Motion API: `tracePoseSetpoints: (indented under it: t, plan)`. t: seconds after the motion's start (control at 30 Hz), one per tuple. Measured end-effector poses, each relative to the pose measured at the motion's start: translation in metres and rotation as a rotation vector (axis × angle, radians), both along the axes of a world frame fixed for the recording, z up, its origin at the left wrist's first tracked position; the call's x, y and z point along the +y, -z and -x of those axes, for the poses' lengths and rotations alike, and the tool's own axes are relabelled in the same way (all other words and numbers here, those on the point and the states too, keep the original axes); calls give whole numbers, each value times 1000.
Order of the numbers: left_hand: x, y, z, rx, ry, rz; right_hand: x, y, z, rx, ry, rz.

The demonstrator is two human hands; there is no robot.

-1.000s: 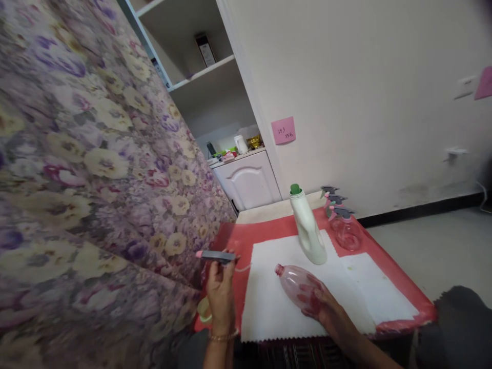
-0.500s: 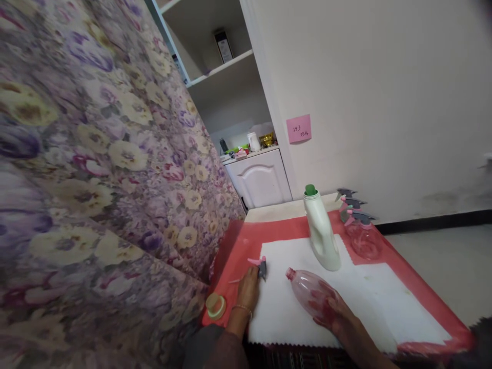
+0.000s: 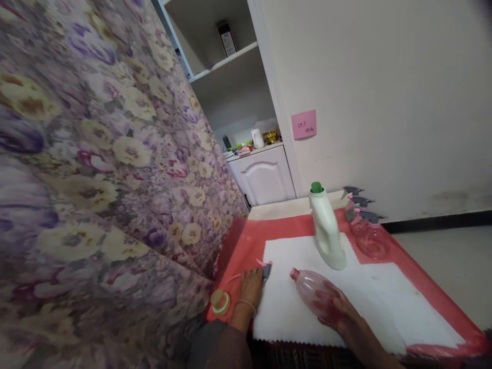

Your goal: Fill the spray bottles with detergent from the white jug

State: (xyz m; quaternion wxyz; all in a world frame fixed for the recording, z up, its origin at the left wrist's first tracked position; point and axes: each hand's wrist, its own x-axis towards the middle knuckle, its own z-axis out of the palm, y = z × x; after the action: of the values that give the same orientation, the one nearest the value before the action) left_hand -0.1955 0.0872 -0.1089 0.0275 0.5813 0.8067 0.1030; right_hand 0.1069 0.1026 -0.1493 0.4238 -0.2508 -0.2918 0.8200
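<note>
My right hand (image 3: 338, 312) is wrapped around a clear pink plastic spray bottle (image 3: 315, 292), which tilts with its uncapped neck to the left above the white cloth. My left hand (image 3: 251, 287) is low over the red table cover at the cloth's left edge, its fingers closed over a grey and pink trigger spray head (image 3: 266, 269). The thin dip tube (image 3: 232, 278) of that spray head sticks out to the left. Part of the spray head is hidden under the fingers. A pale green detergent jug (image 3: 326, 230) with a green spout stands upright behind the bottle.
Beside my left wrist sits a round cap (image 3: 220, 302). Several spray bottles (image 3: 372, 240) with grey triggers line the table's right rear edge. White cloth (image 3: 284, 312) covers the middle of the red table cover (image 3: 246, 238). A floral curtain (image 3: 115, 205) hangs at left.
The spray head in my left hand has tipped over and come lower toward the table. My right hand keeps its hold on the pink bottle. The view has shifted slightly.
</note>
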Motion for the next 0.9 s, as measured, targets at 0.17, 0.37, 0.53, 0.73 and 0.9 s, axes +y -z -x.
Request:
tracePoseSetpoints:
  t: [0.17, 0.37, 0.53, 0.73, 0.9]
  plan:
    - [2, 3, 1, 69, 20, 46, 1, 4, 0, 31, -11, 32]
    - [3, 8, 2, 100, 17, 64, 4, 14, 1, 102, -47, 11]
    - [1, 5, 0, 68, 7, -7, 5, 14, 4, 143, -56, 29]
    - [-4, -7, -29, -142, 136, -114, 8, 11, 6, 192, -74, 89]
    - [-2, -2, -87, -1267, 474, -133, 8, 5, 5, 287, -156, 88]
